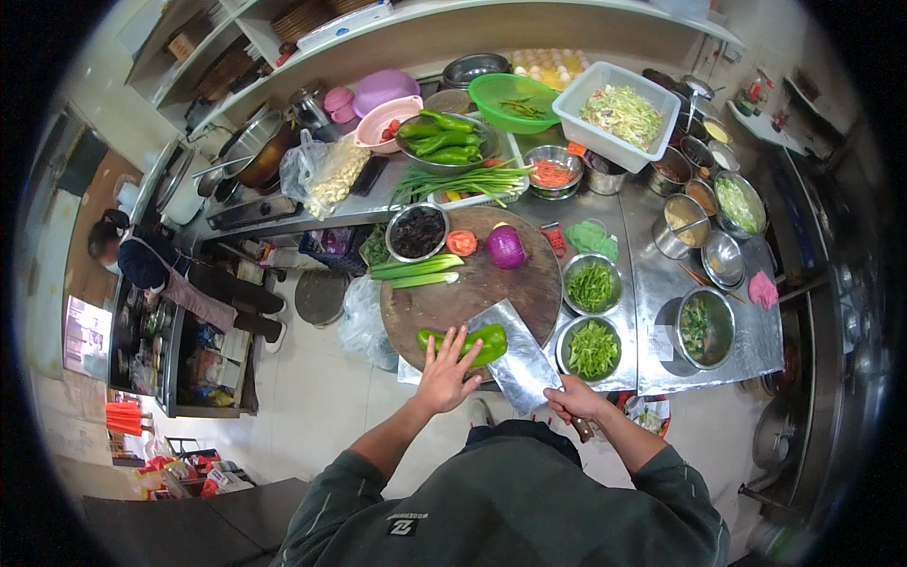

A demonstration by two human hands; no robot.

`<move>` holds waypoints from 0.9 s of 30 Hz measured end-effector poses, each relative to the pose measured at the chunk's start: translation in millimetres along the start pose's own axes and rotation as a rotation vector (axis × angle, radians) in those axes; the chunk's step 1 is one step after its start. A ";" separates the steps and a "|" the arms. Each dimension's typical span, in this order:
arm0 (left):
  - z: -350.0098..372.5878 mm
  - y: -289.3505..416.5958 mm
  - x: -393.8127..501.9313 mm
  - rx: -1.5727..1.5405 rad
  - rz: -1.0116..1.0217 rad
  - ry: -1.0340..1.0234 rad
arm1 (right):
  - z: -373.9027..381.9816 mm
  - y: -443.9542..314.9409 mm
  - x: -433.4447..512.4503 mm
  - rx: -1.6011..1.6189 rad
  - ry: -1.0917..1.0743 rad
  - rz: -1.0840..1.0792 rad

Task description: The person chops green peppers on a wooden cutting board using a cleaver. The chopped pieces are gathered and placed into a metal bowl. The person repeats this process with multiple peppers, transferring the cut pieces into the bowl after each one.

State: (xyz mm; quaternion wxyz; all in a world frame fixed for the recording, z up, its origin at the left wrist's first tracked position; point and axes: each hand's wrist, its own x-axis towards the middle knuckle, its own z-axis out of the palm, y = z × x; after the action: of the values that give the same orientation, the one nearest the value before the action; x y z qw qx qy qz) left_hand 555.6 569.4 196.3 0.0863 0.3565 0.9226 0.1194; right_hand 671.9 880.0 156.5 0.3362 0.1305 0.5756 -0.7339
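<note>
My left hand [448,374] lies with spread fingers on a long green pepper [490,345] at the near edge of a round wooden chopping board [489,290]. The wooden handle of a cleaver [521,358] is gripped in my right hand [575,400]; its broad blade lies flat at the pepper's right end, partly over the board. Farther back on the board are a red onion [505,246], a cut tomato [461,243], scallion stalks [418,269] and a metal bowl of dark, wet-looking food [417,232].
Bowls of cut green pepper [593,284] stand right of the board. A bowl of whole peppers [448,144], scallion greens [468,181] and a tub of shredded vegetables [616,117] are behind. Metal pots [680,227] crowd the right counter. Another person [191,276] stands at a counter on the left.
</note>
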 end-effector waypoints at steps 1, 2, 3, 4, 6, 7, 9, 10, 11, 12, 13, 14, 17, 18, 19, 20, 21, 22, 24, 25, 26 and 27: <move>-0.3 -0.3 0.2 -0.003 -0.002 -0.004 | -0.9 2.5 0.6 0.024 -0.013 0.014; -0.7 -0.7 0.3 0.000 0.003 -0.004 | -0.2 4.6 3.1 0.048 -0.025 0.028; -1.0 -1.3 0.2 -0.004 0.001 -0.013 | 1.7 5.9 7.6 0.051 -0.032 0.039; -1.1 -1.9 0.4 -0.016 0.002 -0.020 | 5.7 6.2 14.3 0.043 -0.045 0.040; -1.5 -3.4 0.4 -0.029 0.024 -0.022 | 21.3 6.1 28.3 0.030 -0.067 0.044; -1.3 -3.6 0.4 -0.045 0.017 -0.042 | 29.6 4.6 34.5 0.016 -0.040 0.055; -1.7 -5.0 1.2 -0.039 0.014 -0.057 | 47.2 -1.7 46.6 -0.031 -0.052 0.058; -2.4 -6.2 1.5 -0.063 0.030 -0.047 | 55.6 -5.4 51.3 -0.086 -0.034 0.076; -3.2 -7.5 1.5 -0.069 0.033 -0.055 | 63.0 -7.2 51.1 -0.039 -0.036 0.019; -4.4 -9.3 1.2 -0.075 0.037 -0.063 | 68.2 -9.8 50.5 -0.037 0.004 0.036; -6.8 -13.1 0.5 -0.108 0.057 -0.076 | 72.7 -12.4 50.0 -0.041 0.036 0.027; -9.9 -18.2 -0.9 -0.140 0.078 -0.089 | 75.6 -14.6 48.3 -0.040 0.061 0.034; -16.9 -30.7 -8.7 -0.147 0.120 -0.069 | 74.2 -19.6 37.4 -0.101 0.092 0.023; -18.1 -33.5 -10.8 -0.109 0.113 -0.074 | 72.3 -20.7 33.1 -0.113 0.092 0.027; -17.4 -34.6 -11.5 -0.130 0.133 -0.048 | 70.7 -20.8 27.2 -0.095 0.090 0.038; -15.8 -34.5 -11.5 -0.129 0.136 -0.041 | 68.7 -20.7 21.5 -0.122 0.100 0.042; -13.8 -34.4 -11.2 -0.141 0.149 -0.024 | 67.5 -20.4 16.4 -0.134 0.102 0.044; -11.6 -34.5 -10.7 -0.136 0.141 -0.018 | 68.0 -20.4 14.1 -0.152 0.114 0.083; -7.7 -34.5 -10.3 -0.155 0.148 0.014 | 74.5 -20.6 15.3 -0.169 0.128 0.057; -6.7 -35.4 -10.5 -0.175 0.152 0.012 | 80.6 -21.4 20.6 -0.201 0.137 0.054; -6.3 -36.9 -10.5 -0.195 0.161 0.021 | 87.6 -22.8 27.2 -0.222 0.145 0.056; -6.3 -38.5 -11.0 -0.210 0.166 0.027 | 96.4 -24.2 35.8 -0.115 0.112 0.048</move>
State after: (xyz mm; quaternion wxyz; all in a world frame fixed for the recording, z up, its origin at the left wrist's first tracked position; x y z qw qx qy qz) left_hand 537.5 533.4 192.3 0.1004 0.4188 0.8735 0.2270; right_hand 648.7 780.5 183.3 0.3278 0.1659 0.6313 -0.6830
